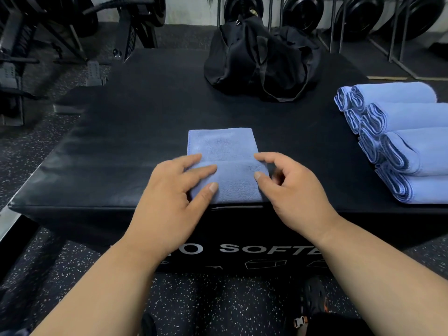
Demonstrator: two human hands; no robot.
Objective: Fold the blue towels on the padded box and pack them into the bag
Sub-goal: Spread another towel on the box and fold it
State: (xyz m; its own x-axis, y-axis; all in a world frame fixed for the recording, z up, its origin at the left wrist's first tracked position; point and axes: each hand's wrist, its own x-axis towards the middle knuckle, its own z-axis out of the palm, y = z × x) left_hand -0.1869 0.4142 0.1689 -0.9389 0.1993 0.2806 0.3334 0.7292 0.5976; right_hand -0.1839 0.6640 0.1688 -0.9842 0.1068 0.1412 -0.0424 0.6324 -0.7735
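Observation:
A blue towel (225, 156) lies folded into a narrow strip on the black padded box (145, 132), near its front edge, with its near part doubled over. My left hand (179, 190) rests on the towel's left side with straight fingers pressing the folded layer. My right hand (288, 187) is at the towel's right edge, fingers loosely curled, thumb and fingertips touching the edge. Several folded blue towels (402, 141) are piled at the right of the box. A black bag (261, 61) sits slumped at the far middle of the box.
Gym floor with speckled rubber surrounds the box. Weight plates on racks (363, 18) stand behind the bag, and exercise machines (36, 57) stand at the left. My shoe (312, 299) shows below the box's front face.

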